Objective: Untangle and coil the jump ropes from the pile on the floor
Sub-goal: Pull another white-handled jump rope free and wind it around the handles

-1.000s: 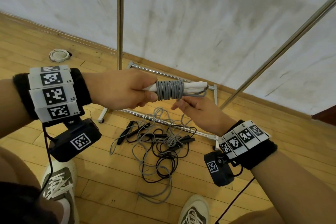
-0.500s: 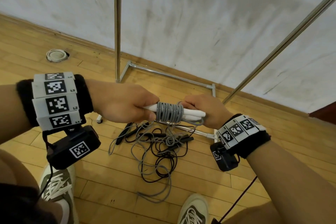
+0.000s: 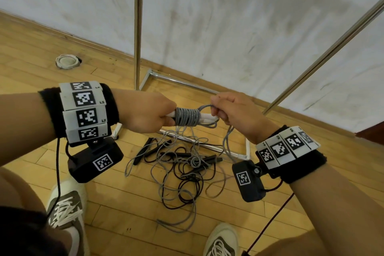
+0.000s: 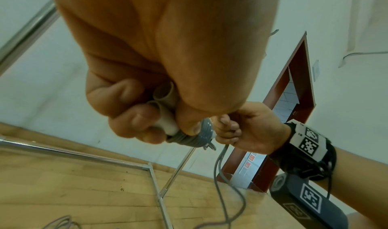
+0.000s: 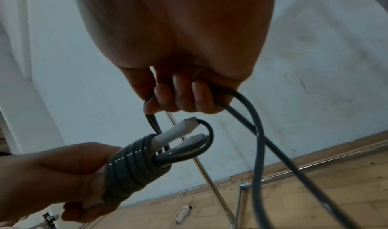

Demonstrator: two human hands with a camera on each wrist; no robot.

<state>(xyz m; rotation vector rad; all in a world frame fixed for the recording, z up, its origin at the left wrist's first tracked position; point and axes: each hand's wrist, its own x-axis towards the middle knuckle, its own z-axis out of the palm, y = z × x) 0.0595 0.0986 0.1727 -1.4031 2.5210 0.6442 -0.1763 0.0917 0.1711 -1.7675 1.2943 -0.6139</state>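
My left hand (image 3: 148, 115) (image 4: 147, 116) grips two white jump-rope handles (image 3: 208, 118) (image 5: 178, 131) held side by side. Grey rope (image 3: 187, 117) (image 5: 130, 164) is wound in several tight turns round them. My right hand (image 3: 230, 110) (image 5: 180, 96) is closed on the loose grey rope (image 5: 259, 133) just past the handle tips; a loop hangs from it toward the floor. A tangled pile of grey and black ropes (image 3: 182, 164) with black handles lies on the wooden floor below both hands.
A metal garment rack stands in front: upright pole (image 3: 138, 27), slanted pole (image 3: 324, 54) and floor base bars (image 3: 182, 83). A round white floor fitting (image 3: 67, 61) sits at the left. My two shoes (image 3: 66, 206) (image 3: 221, 241) flank the pile. White wall behind.
My right hand has come up from beneath the handles, passed over their tips and now holds the rope higher, with a long loop trailing down. The left hand kept its grip.
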